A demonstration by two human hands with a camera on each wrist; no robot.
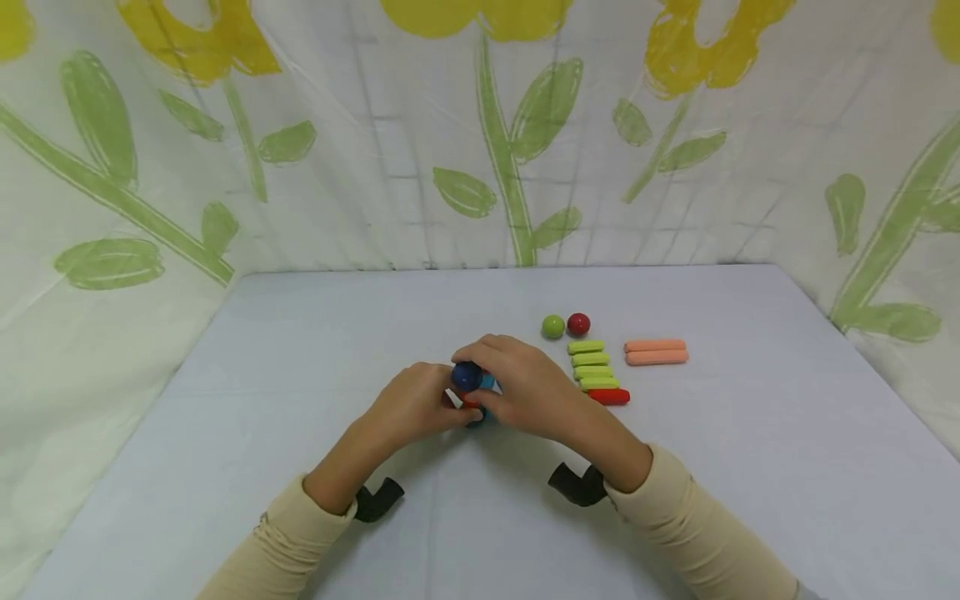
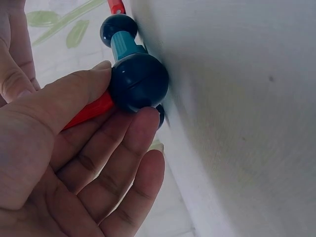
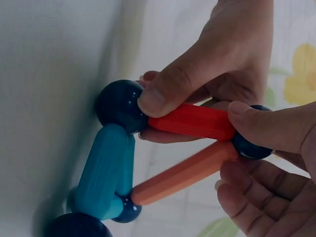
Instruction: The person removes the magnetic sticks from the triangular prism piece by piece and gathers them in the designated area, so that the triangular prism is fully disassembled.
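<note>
A small frame of dark blue balls and coloured sticks stands on the table between the hands. The left hand pinches a lower ball between thumb and fingers, where a red stick meets it. From the right, the right hand pinches the top dark blue ball. The red stick and an orange stick both run up to this top ball. Teal sticks join the lower balls along the tabletop. In the head view, the hands cover much of the frame.
Behind the right hand lie a green ball and a dark red ball. Several yellow-green sticks, a red stick and two orange sticks lie to the right. A flower-print curtain hangs behind the white table.
</note>
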